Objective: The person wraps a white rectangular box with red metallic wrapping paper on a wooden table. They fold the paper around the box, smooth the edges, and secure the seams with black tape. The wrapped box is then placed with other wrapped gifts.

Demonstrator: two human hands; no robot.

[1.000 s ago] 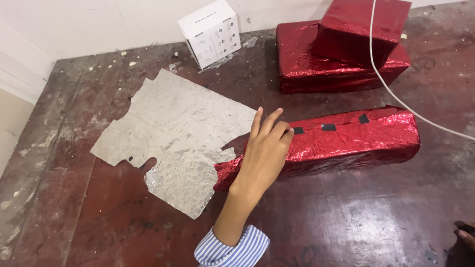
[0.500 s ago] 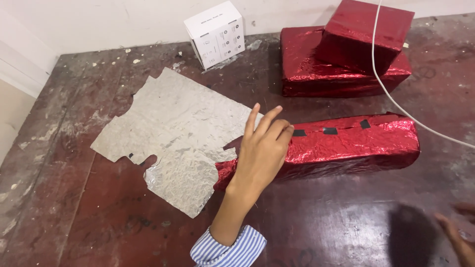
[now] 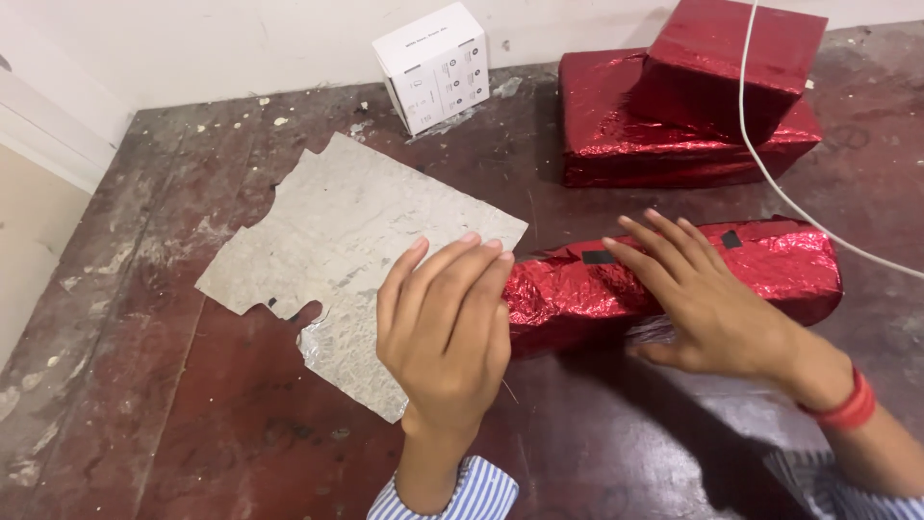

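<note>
A long package wrapped in shiny red foil [image 3: 568, 294] lies across the table, with small black tape pieces [image 3: 597, 257] along its top seam. My left hand [image 3: 448, 327] is raised at the package's left end, back toward the camera, fingers extended and close together, hiding that end. My right hand [image 3: 712, 303] lies flat on the package's middle, fingers spread toward the tape. Neither hand grips anything. A red band circles my right wrist [image 3: 847, 409].
A crumpled silver foil sheet [image 3: 337, 231] with ragged edges lies left of the package. At the back, a small white carton [image 3: 433, 65] stands beside two stacked red-wrapped boxes [image 3: 674, 144]. A white cable [image 3: 745, 87] runs over them. The dark table [image 3: 144, 385] is worn and scuffed.
My right hand has come in from the lower right and settled on the red package. My left hand has shifted left and lifted toward the package's end.
</note>
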